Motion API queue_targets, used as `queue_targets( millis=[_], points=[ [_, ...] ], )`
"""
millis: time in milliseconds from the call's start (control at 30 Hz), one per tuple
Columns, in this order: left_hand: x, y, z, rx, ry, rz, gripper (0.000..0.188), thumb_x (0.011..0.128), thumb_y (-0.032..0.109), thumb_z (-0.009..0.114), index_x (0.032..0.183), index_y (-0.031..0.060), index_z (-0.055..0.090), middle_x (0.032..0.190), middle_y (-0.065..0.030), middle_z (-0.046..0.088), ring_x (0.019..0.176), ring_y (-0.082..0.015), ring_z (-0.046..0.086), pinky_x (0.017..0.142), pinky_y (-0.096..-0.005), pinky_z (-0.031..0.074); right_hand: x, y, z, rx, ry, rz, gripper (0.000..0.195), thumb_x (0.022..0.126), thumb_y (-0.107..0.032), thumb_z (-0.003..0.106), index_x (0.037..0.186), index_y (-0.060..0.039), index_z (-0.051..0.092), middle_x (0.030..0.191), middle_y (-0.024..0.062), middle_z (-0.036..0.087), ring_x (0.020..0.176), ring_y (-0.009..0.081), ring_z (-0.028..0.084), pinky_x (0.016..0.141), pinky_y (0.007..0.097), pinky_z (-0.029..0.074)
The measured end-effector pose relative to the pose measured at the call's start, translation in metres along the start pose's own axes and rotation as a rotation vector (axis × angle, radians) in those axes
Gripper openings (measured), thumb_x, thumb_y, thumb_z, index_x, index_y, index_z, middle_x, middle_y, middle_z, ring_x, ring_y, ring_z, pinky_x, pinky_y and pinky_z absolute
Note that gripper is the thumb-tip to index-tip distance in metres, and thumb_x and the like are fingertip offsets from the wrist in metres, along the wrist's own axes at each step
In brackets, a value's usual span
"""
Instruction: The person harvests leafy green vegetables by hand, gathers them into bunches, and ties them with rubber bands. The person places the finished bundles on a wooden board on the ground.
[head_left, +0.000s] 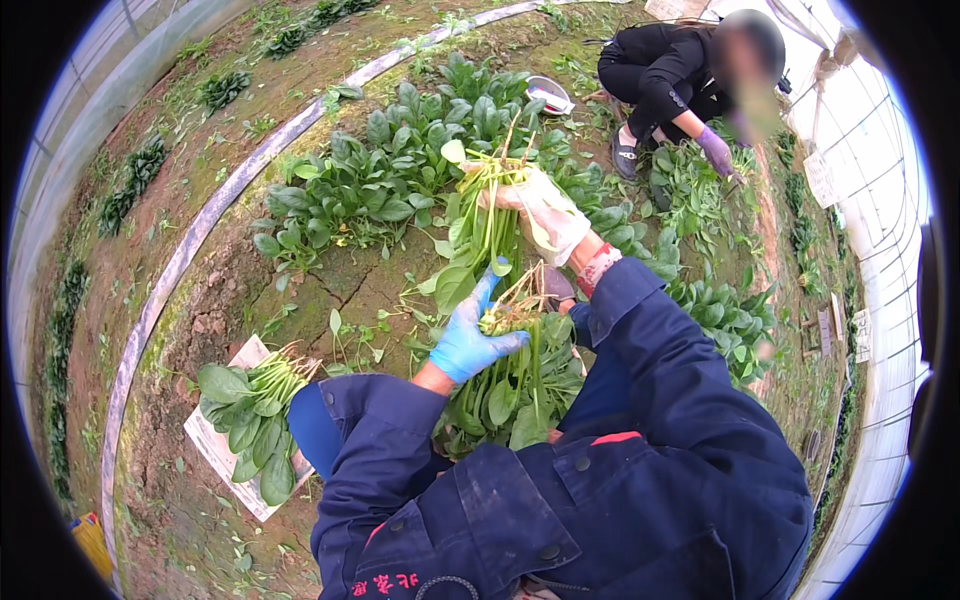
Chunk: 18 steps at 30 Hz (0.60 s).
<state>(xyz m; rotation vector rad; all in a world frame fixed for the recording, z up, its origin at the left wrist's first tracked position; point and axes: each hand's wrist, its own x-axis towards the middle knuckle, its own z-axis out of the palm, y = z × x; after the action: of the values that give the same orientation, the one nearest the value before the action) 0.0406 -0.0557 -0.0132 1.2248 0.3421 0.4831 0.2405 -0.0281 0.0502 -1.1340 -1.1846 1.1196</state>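
My left hand (474, 334), in a blue glove, is closed around a bunch of leafy greens (502, 401), roots upward and leaves hanging down. Above it, my right hand (546, 214), in a whitish glove, grips another bunch of greens (487, 217), its thin roots also pointing up and its leaves drooping towards the left hand. At the lower left a pulled bunch of spinach-like greens (262, 412) lies on a pale flat board (225, 459), roots to the right.
Leafy plants (375, 169) grow in the soil ahead. A pale hose (214, 202) curves along the left. At the upper right a crouching co-worker (660, 71) in purple gloves handles greens (686, 184). A white bowl (550, 95) stands near them. Plastic greenhouse walls (870, 150) rise at the sides.
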Motion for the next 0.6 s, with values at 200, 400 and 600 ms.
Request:
queue_targets(
  millis=[200, 400, 600],
  points=[
    [0.006, -0.003, 0.001, -0.092, 0.071, 0.115, 0.098, 0.073, -0.007, 0.074, 0.152, 0.0047, 0.018, 0.136, -0.008, 0.05, 0.115, -0.0159, 0.056, 0.098, -0.0302, 0.046, 0.002, 0.019, -0.007, 0.117, 0.045, -0.085, 0.035, 0.09, -0.022, 0.063, 0.115, 0.0025, 0.062, 0.106, 0.0068, 0.067, 0.095, 0.0133, 0.063, 0.086, 0.0263, 0.049],
    [0.014, -0.008, -0.009, -0.11, 0.181, 0.153, 0.096, 0.073, -0.005, 0.076, 0.15, 0.0043, 0.019, 0.131, -0.0123, 0.054, 0.112, -0.0199, 0.059, 0.095, -0.0338, 0.05, 0.002, 0.008, 0.027, 0.269, 0.139, 0.063, 0.034, 0.088, -0.014, 0.067, 0.118, 0.0016, 0.063, 0.092, 0.0014, 0.066, 0.076, 0.0069, 0.056, 0.068, 0.0235, 0.046],
    [0.016, -0.012, -0.03, -0.356, 0.227, -0.154, 0.075, 0.077, -0.01, 0.07, 0.14, -0.0009, 0.031, 0.104, -0.0186, 0.068, 0.09, -0.0279, 0.07, 0.084, -0.0374, 0.059, -0.01, 0.002, 0.051, 0.455, -0.006, 0.088, 0.049, 0.091, -0.016, 0.064, 0.135, -0.0013, 0.049, 0.09, 0.0006, 0.06, 0.075, 0.009, 0.056, 0.067, 0.024, 0.049]
  ],
)
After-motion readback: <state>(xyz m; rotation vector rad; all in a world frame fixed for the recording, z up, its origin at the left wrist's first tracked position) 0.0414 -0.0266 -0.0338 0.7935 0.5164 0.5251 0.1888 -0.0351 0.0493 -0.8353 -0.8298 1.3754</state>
